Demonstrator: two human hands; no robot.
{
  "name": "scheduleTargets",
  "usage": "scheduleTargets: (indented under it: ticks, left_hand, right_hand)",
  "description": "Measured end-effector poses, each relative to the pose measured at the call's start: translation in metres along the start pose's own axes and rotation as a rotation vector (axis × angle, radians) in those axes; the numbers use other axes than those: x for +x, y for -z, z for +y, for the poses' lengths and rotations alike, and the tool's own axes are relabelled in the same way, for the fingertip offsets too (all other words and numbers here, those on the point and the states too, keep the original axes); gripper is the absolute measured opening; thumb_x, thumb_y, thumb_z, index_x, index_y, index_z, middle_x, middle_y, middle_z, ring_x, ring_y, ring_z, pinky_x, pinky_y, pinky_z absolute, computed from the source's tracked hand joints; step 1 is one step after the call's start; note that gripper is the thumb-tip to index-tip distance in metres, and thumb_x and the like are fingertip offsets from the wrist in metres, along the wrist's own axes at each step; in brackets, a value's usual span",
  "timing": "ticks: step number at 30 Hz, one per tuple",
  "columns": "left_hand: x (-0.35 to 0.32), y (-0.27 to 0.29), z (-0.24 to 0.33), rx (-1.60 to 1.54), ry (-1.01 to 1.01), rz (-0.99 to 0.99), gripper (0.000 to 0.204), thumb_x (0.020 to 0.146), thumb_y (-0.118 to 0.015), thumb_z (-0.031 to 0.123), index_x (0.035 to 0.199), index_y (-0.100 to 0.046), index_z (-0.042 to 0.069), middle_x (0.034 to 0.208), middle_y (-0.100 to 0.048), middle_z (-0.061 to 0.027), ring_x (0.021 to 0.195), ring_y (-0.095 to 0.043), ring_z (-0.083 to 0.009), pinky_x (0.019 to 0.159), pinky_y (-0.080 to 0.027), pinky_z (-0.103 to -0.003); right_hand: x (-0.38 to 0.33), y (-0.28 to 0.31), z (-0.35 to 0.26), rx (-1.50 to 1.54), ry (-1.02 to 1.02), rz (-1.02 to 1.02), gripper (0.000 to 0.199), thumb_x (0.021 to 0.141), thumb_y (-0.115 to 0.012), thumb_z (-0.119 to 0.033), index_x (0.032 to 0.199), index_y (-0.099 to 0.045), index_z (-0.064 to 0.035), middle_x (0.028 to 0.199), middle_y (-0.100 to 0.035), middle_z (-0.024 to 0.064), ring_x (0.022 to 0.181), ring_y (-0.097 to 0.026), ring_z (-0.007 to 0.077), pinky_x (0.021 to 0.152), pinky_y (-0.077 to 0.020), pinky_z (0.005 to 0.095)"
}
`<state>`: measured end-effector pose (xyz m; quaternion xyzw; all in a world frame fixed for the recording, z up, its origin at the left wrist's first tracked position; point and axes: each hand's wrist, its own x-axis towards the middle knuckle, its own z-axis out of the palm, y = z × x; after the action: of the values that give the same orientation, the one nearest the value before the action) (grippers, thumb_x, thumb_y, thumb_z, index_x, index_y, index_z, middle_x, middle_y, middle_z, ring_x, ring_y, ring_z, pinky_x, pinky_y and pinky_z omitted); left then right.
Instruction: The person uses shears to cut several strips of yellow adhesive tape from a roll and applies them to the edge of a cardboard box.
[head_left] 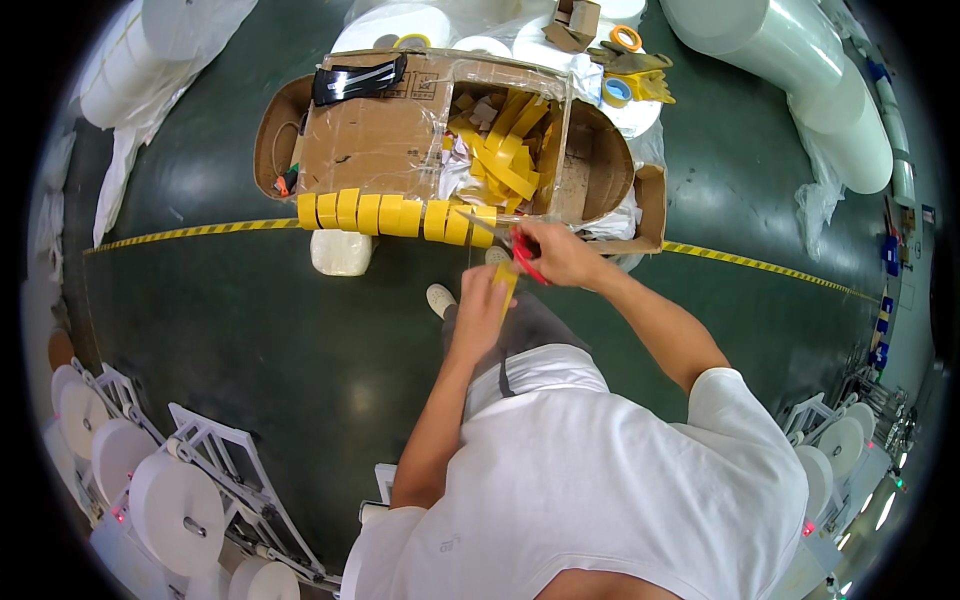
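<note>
My right hand is closed round the red handles of a pair of scissors. The blades point left, toward a row of short yellow strips hanging along the front edge of a cardboard box. Just below the scissors, my left hand is pinched on a yellow strip that sticks up past its fingers. Inside the box's open compartment lies a loose heap of yellow strips with white scraps. A glossy black curved piece rests on the box's far left corner.
Behind the box stand large white rolls with an orange tape roll, a blue tape roll and yellow gloves on them. A wrapped white bundle sits on the green floor. Machines with white reels stand lower left.
</note>
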<state>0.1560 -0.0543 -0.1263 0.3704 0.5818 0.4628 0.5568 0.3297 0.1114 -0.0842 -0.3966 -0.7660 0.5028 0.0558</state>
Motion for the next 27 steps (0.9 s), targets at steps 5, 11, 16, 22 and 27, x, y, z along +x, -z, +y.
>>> scheduleTargets:
  ticks: [5,11,16,22,27]
  left_hand:
    - [0.028,-0.021,-0.01,0.02,0.076,0.166,0.041,0.116,-0.061,0.017,0.15,-0.051,-0.002,0.143,-0.047,-0.0206,0.113,-0.069,-0.027,0.089,-0.068,-0.036]
    - [-0.006,-0.014,-0.044,0.126,0.173,0.196,0.041,0.115,-0.062,0.02,0.148,-0.053,-0.003,0.141,-0.048,-0.0219,0.099,-0.075,-0.0287,0.089,-0.067,-0.038]
    - [-0.051,-0.001,-0.046,0.1,0.232,0.158,0.037,0.116,-0.06,0.02,0.145,-0.056,-0.004,0.139,-0.051,-0.0185,0.1,-0.076,-0.0274,0.088,-0.067,-0.037]
    - [-0.073,0.006,-0.074,0.042,0.19,0.133,0.033,0.116,-0.062,0.021,0.137,-0.065,-0.004,0.14,-0.053,-0.0156,0.107,-0.076,-0.0276,0.088,-0.066,-0.036]
    - [-0.066,0.022,-0.096,0.417,-0.023,0.14,0.031,0.111,-0.064,0.018,0.133,-0.068,-0.004,0.141,-0.054,-0.0194,0.109,-0.071,-0.0303,0.085,-0.069,-0.037]
  right_hand:
    - [0.045,0.027,0.003,-0.222,0.017,0.2,0.032,0.095,-0.083,-0.02,0.113,-0.067,0.0009,0.099,-0.076,0.0251,0.092,-0.073,0.0467,0.08,-0.0569,0.0532]
    - [0.048,0.01,0.019,-0.387,0.041,0.344,0.041,0.096,-0.085,-0.034,0.113,-0.068,-0.0007,0.1,-0.076,0.0235,0.094,-0.074,0.0454,0.08,-0.0566,0.0542]
    - [-0.05,0.051,-0.006,-0.175,-0.398,-0.241,0.079,0.094,-0.078,-0.074,0.113,-0.066,0.002,0.099,-0.075,0.0258,0.096,-0.076,0.0428,0.081,-0.0575,0.0508]
    - [-0.09,-0.037,0.026,-0.363,-0.361,-0.447,0.101,0.085,-0.068,-0.094,0.103,-0.073,0.0059,0.094,-0.078,0.0277,0.093,-0.078,0.0441,0.082,-0.0595,0.0508]
    - [-0.065,-0.045,0.008,-0.39,-0.253,-0.4,0.098,0.082,-0.073,-0.093,0.086,-0.079,0.0046,0.077,-0.074,0.0258,0.078,-0.075,0.0447,0.073,-0.059,0.0526]
